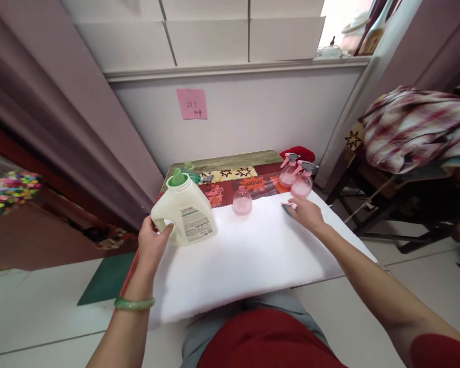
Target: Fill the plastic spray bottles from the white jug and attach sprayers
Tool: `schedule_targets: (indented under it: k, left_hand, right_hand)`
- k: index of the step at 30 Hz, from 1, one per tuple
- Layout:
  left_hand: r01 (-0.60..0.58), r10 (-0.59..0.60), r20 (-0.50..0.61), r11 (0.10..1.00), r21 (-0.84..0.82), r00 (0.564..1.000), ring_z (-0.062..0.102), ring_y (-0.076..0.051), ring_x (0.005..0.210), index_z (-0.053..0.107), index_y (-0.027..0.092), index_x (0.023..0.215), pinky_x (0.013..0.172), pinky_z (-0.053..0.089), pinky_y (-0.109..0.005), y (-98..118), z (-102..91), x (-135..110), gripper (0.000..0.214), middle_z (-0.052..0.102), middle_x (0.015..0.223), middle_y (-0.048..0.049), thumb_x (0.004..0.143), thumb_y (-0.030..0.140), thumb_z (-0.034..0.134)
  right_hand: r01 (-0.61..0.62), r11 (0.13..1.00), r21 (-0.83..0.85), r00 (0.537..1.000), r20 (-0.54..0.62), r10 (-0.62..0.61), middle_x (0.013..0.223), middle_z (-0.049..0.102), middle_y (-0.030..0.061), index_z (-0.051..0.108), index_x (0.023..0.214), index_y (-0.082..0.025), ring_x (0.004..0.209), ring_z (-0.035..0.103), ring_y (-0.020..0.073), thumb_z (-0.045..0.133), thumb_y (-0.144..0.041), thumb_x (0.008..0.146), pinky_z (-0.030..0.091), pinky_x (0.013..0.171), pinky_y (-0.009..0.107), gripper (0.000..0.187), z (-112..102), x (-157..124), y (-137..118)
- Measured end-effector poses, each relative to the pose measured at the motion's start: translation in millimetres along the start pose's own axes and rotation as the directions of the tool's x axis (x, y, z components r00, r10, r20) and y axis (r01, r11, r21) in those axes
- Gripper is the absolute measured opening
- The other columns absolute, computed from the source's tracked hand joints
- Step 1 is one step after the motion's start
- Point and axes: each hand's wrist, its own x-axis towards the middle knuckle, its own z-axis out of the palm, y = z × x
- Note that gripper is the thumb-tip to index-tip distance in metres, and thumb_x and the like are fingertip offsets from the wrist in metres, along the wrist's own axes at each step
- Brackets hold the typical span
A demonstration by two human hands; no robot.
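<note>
Person's left hand (153, 239) grips jug (191, 207) left of open bottle (242, 203), right hand (308, 213) pinches spray head (288, 208) right of it; likely capping step, calling for lining head over neck.

White cloth (230, 266) covers the patterned tabletop (245, 160)'s near part. The open pink bottle (242, 203) has a cream jug (187, 202) and a half-hidden green bottle (193, 177) to its left; to its right, two spray bottles (301, 187) and, at the right hand (307, 212), a spray head (287, 209).
</note>
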Motion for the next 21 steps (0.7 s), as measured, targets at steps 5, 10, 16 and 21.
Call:
schedule_targets:
  k: [5, 10, 16, 21]
  left_hand:
    - [0.016, -0.015, -0.018, 0.999, 0.038, 1.0, 0.063, -0.022, 0.077, 0.072, 0.016, 0.098, 0.076, 0.052, -0.035, -0.5, 8.4, 16.0, 0.036, 0.073, 0.086, -0.0032, 0.066, 0.034, 0.075]
    - [0.073, -0.068, -0.076, 0.995, 0.065, 0.995, 0.064, -0.024, 0.083, 0.071, 0.017, 0.101, 0.079, 0.051, -0.036, -6.0, 8.7, 15.9, 0.034, 0.073, 0.089, -0.0039, 0.071, 0.031, 0.078]
    - [0.159, -0.159, -0.008, 0.987, -0.001, 0.987, 0.068, -0.026, 0.106, 0.066, 0.017, 0.125, 0.09, 0.059, -0.047, -15.5, 14.1, 7.3, 0.037, 0.068, 0.125, -0.0101, 0.096, 0.039, 0.069]
    - [0.243, -0.25, -0.04, 0.962, -0.127, 0.968, 0.067, -0.027, 0.113, 0.062, 0.019, 0.135, 0.093, 0.059, -0.049, -17.3, 21.8, 15.1, 0.043, 0.064, 0.135, -0.0123, 0.098, 0.04, 0.067]
  right_hand:
    - [-0.016, 0.974, -0.226, 0.968, 0.242, 0.072, 0.141, 0.068, 0.0066, 0.071, 0.123, -0.027, 0.108, 0.071, 0.0272, 0.054, -0.017, 0.091, 0.048, 0.076, 0.032, 0.037, 1.3, -2.9, 32.0]
    - [-0.022, 0.972, -0.235, 0.967, 0.242, 0.081, 0.134, 0.07, 0.0109, 0.065, 0.135, -0.026, 0.107, 0.071, 0.0276, 0.051, -0.024, 0.099, 0.046, 0.075, 0.031, 0.039, 11.2, -3.6, 34.0]
    - [0.056, 0.965, -0.257, 0.974, 0.227, 0.004, 0.118, 0.074, 0.01, 0.068, 0.126, -0.024, 0.096, 0.071, 0.0252, 0.055, -0.028, 0.099, 0.042, 0.071, 0.03, 0.03, 15.6, -5.2, 50.4]
    - [0.085, 0.967, -0.239, 0.988, 0.146, -0.05, 0.114, 0.075, 0.0093, 0.071, 0.116, -0.025, 0.089, 0.072, 0.0255, 0.054, -0.036, 0.097, 0.042, 0.065, 0.03, 0.028, 15.8, -12.1, 60.3]
